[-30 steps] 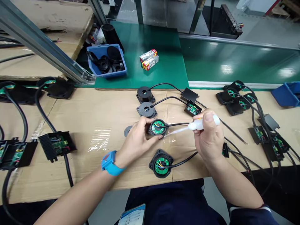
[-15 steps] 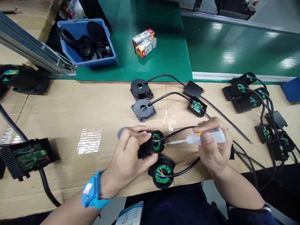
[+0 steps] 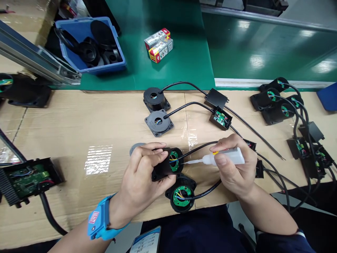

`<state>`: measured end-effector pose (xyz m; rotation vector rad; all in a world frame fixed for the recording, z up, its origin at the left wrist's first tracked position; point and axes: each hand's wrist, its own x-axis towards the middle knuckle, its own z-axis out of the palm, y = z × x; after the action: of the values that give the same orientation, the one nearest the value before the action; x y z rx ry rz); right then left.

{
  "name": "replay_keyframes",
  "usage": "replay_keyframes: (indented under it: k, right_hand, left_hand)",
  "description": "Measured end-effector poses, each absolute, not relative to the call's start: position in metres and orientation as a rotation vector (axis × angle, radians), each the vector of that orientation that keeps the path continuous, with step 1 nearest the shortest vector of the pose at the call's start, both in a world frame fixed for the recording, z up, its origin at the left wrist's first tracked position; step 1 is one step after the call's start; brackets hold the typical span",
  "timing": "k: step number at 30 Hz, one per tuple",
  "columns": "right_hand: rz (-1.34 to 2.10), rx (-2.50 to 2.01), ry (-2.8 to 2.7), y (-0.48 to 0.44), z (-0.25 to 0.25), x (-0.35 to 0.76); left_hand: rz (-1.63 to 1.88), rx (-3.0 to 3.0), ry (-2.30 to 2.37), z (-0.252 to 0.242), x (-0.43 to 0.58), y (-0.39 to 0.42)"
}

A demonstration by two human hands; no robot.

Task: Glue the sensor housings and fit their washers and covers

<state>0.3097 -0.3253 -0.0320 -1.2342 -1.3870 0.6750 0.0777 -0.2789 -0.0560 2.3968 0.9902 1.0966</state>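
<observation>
My left hand [image 3: 144, 170], with a blue wrist strap [image 3: 99, 218], grips a black cylindrical housing [image 3: 162, 169] tipped so its mouth faces right. Inside that mouth sits a green ring-shaped circuit board [image 3: 174, 162] with thin coloured wires, and a black cable [image 3: 197, 149] runs out to the right. Between the thumb and fingers of my right hand [image 3: 235, 165] is a small white glue bottle [image 3: 229, 157]. Its thin nozzle [image 3: 193, 161] points left, the tip at the housing's rim. A second housing [image 3: 183, 198] stands just below, its wired green board facing up.
Two black flanged housings [image 3: 159, 122] lie behind my hands, cabled to small boxes [image 3: 221, 118]. More wired housings [image 3: 279, 112] cluster at right. An open circuit box [image 3: 31, 179] lies left. Beyond are a blue bin [image 3: 119, 66] of black parts and small cartons [image 3: 161, 49].
The bottle and my right hand have shifted slightly left, with the nozzle tip staying by the housing's rim. The whole view has moved a little; my left hand keeps its hold.
</observation>
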Motion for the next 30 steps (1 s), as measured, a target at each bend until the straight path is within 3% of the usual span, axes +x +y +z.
replay_keyframes:
  k: [14,23,30]
  right_hand:
    - [0.374,-1.152,-1.624,-0.33,-0.034,0.31]
    - [0.555,-1.205,-1.156,-0.321,-0.037,0.306]
    - [0.635,-1.19,-1.242,-0.32,-0.034,0.298]
  left_hand:
    - [0.766,2.002,1.118,-0.053,0.072,-0.282]
    - [0.674,2.048,1.003,-0.046,0.075,-0.276]
    - [0.668,1.932,0.921,-0.05,0.077,-0.275]
